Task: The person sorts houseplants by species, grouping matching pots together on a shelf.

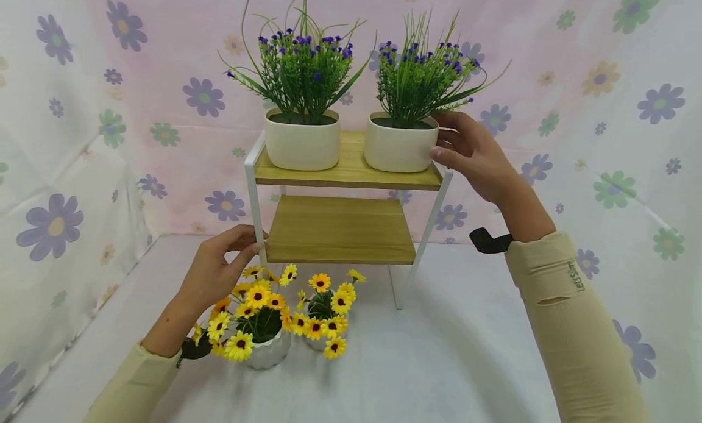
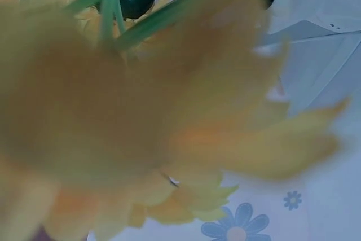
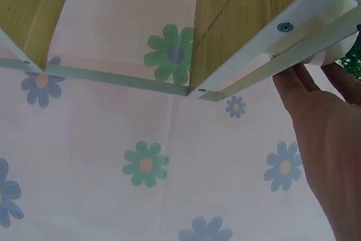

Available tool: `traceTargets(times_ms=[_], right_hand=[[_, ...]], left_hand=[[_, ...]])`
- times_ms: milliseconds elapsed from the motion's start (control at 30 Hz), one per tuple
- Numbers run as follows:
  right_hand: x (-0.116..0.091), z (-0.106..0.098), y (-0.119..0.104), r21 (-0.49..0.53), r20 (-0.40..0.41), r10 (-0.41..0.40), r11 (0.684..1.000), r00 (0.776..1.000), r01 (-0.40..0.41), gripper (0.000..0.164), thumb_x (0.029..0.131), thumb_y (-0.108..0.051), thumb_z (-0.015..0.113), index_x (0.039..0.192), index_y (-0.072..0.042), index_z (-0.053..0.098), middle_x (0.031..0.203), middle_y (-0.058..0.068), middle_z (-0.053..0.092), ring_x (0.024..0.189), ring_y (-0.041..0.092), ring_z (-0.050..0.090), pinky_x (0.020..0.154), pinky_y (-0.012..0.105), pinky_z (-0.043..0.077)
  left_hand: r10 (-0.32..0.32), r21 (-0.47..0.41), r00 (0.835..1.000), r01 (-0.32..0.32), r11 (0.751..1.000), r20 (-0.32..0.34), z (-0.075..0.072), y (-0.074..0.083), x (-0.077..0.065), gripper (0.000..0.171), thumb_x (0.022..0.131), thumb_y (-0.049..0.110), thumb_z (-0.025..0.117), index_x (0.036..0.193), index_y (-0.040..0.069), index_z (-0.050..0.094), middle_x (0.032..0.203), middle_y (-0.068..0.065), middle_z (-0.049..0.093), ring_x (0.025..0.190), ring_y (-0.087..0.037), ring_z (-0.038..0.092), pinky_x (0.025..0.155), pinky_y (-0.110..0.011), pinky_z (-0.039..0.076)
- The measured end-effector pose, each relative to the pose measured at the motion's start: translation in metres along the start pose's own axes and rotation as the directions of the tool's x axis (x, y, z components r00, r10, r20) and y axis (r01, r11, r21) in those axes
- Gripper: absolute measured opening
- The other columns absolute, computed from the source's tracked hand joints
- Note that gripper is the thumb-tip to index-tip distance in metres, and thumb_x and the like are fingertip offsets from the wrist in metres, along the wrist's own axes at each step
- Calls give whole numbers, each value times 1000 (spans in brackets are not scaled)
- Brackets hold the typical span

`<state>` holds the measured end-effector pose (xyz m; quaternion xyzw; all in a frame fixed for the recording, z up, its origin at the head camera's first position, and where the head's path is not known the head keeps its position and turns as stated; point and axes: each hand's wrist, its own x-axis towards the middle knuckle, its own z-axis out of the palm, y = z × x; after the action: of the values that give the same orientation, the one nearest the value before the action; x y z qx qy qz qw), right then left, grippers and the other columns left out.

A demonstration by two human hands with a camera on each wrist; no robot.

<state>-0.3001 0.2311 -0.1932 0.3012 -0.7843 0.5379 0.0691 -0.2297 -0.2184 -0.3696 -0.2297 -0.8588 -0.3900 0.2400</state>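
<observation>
A two-tier wooden shelf rack (image 1: 340, 228) with a white metal frame stands in the middle. My left hand (image 1: 216, 267) pinches its left leg near the lower board, with the thumb in front and fingertips behind. On the top board, my right hand (image 1: 477, 158) holds the right end of a white flower pot (image 1: 400, 147) with purple flowers, thumb at the front. In the right wrist view, the right hand (image 3: 324, 117) reaches beside the rack's white side frame (image 3: 271, 38). A second white flower pot (image 1: 303, 144) with purple flowers sits at the top board's left.
Two pots of yellow daisies stand on the white surface before the rack: a larger pot (image 1: 269, 351) by my left forearm and a smaller yellow bunch (image 1: 329, 313) to its right. Blurred yellow petals (image 2: 225, 139) fill much of the left wrist view. Flower-printed cloth (image 1: 548, 75) hangs behind.
</observation>
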Motion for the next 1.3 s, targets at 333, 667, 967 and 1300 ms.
traceTargets(times_ms=[333,667,967,1300], right_hand=[[-35,11,12,107,-34,-207,972,978,210,73,95,6,65,160,2,33,163,17,38,157,34,33,121,27,35],[-72,40,20,-30,-118,-476,879,872,476,62,92,0,75,145,13,46,149,21,46,148,35,40,127,40,28],[-105,68,28,-289,-188,-596,793,781,536,57,98,-27,74,134,14,57,141,32,51,143,43,44,124,40,37],[-118,98,63,-162,-66,-581,809,811,566,37,96,-7,72,127,11,61,125,25,61,123,30,58,110,31,51]], left_hand=[[-10,1,1000,10,1000,2,0,0,0,22,105,8,67,126,14,72,114,0,78,104,-24,76,90,-42,61],[1,-15,1000,-1,1000,-2,0,-2,-1,22,105,5,66,125,12,72,112,-3,79,103,-28,76,90,-61,59],[1,0,1000,-1,1000,2,2,-1,-1,23,105,6,66,126,13,72,113,-2,78,103,-25,76,90,-57,60],[18,4,1000,-18,1000,-10,2,-1,0,22,105,7,67,126,11,72,113,-1,78,102,-23,76,91,-14,49]])
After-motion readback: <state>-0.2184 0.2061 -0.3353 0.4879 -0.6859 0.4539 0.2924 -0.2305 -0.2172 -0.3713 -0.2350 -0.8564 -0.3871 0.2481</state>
